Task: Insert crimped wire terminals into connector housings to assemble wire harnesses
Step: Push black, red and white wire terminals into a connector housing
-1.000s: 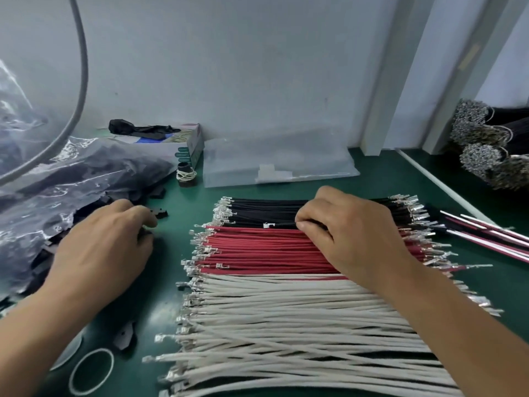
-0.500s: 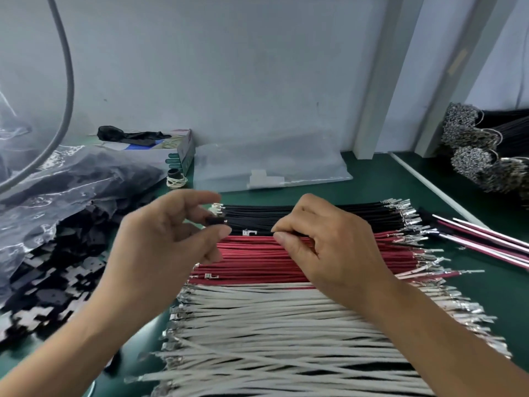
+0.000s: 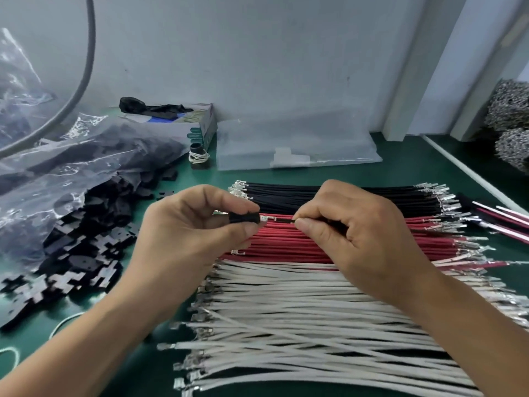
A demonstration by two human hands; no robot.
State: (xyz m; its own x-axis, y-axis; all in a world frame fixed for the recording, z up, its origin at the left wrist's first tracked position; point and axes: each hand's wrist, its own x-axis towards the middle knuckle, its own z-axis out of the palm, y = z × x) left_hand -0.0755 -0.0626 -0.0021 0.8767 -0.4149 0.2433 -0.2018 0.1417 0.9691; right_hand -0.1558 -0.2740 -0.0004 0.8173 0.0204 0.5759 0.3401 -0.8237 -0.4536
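Hands (image 3: 200,222) (image 3: 352,224) pinch ribbed black housing (image 3: 243,218), metal-tipped wire (image 3: 282,219).

Soft, even daylight-toned light fills the view, casting only faint shadows. Glare glints off the plastic bag (image 3: 65,156) at left. Wide-angle distortion bends the edges, and fine detail looks slightly smeared.

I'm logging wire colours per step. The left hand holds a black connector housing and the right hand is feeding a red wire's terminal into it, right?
Not quite: the wire pinched by the right hand is black, not red, as the head view shows. The red wires lie beneath on the table. The left hand does hold the black connector housing, terminal at its opening.
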